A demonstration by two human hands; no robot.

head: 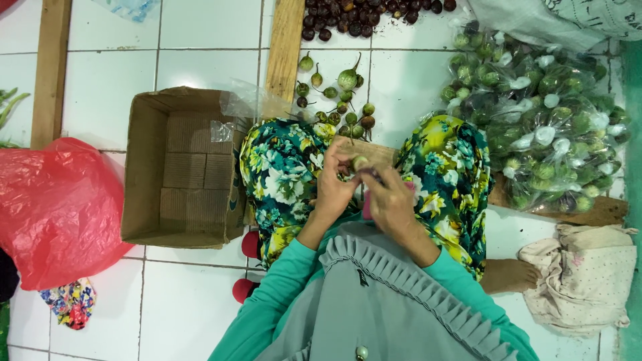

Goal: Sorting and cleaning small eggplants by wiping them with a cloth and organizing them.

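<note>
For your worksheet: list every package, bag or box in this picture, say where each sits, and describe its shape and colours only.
Open brown cardboard box: on the tiles, left of the knees, rectangular.
Red plastic bag: far left, bulging.
Clear plastic bags of small green round vegetables: piled at upper right.
Cream cloth bag: lower right, crumpled.
Grey-white sack: top right corner.
No signs or screens.
</note>
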